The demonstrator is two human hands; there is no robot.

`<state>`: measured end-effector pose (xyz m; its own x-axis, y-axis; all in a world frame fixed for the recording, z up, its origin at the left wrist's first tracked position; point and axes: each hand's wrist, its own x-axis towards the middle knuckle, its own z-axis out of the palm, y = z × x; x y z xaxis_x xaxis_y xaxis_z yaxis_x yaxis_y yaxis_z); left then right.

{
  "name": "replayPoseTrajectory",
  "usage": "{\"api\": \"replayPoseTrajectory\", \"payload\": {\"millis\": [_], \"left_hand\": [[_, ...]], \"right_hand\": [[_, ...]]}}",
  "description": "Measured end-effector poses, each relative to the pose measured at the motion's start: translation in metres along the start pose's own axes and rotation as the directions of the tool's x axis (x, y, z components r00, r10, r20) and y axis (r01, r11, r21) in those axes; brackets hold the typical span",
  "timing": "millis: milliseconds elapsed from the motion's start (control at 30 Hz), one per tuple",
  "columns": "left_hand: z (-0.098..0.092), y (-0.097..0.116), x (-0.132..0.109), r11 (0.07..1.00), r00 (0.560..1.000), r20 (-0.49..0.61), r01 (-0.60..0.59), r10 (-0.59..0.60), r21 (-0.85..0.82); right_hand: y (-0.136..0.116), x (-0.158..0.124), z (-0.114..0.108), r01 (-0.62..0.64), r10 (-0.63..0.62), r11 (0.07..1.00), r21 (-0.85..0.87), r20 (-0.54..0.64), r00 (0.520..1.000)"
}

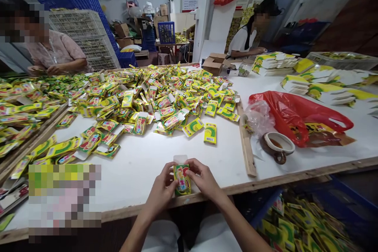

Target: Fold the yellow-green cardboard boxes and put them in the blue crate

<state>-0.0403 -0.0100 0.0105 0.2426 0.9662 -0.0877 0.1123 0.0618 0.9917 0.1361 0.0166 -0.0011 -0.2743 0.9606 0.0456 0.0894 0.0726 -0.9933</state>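
1. Cartons point(63, 147) lie loose at the left of the frame, beside a wooden divider point(35, 140); an elbow swung wide could shove some over it.

2. Main heap point(161, 104), upper centre, slopes towards the bare white tabletop point(136, 173); pulling a piece from its lower edge could start a slide.

3. Left hand point(165, 183), lower centre, is closed on the left side of a green-and-yellow printed carton point(183, 183), thumb near its front face; too hard a squeeze could buckle the thin card.

4. That carton is held just by the table's front edge, pale flap raised at the top. Whether its base rests on the wood is hard to tell from this angle; if both grips loosened, it could drop towards the lap.

5. Right hand point(203, 177) grips the opposite side, thumb across the front; uneven pressure between the two could skew the box or crease the flap.

6. Brown mug point(268, 149), right of centre beyond a wooden strip point(247, 153), contains dark liquid; a snag on the nearby red plastic bag point(301, 110) could tip it and wet the card.
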Motion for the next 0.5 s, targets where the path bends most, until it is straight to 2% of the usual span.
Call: {"api": "replayPoseTrajectory", "payload": {"millis": [100,167,233,300,400,500], "left_hand": [[0.003,0.0,0.006,0.996,0.985,-0.152,-0.078,0.082,0.031],[0.006,-0.001,0.008,0.993,0.97,-0.213,-0.114,0.114,0.013],[0.009,-0.001,0.008,0.99,0.962,-0.242,-0.139,0.128,-0.031],[0.01,0.0,0.007,0.989,0.958,-0.253,-0.146,0.136,-0.02],[0.01,0.005,0.006,0.991,0.96,-0.249,-0.122,0.132,0.055],[0.011,0.01,0.006,0.992,0.951,-0.286,-0.103,0.12,0.072]], "right_hand": [[0.0,0.009,0.005,0.027,-0.029,0.998,-0.065,-0.039,0.999],[0.001,0.012,0.01,0.049,-0.055,0.997,-0.058,-0.103,0.993],[0.001,0.011,0.015,0.071,-0.07,0.997,0.001,-0.157,0.985],[0.0,0.009,0.018,0.089,-0.082,0.995,0.037,-0.162,0.983],[-0.006,0.004,0.019,0.106,-0.106,0.994,-0.008,-0.113,0.988],[-0.013,0.002,0.018,0.107,-0.113,0.993,-0.049,-0.128,0.985]]}}
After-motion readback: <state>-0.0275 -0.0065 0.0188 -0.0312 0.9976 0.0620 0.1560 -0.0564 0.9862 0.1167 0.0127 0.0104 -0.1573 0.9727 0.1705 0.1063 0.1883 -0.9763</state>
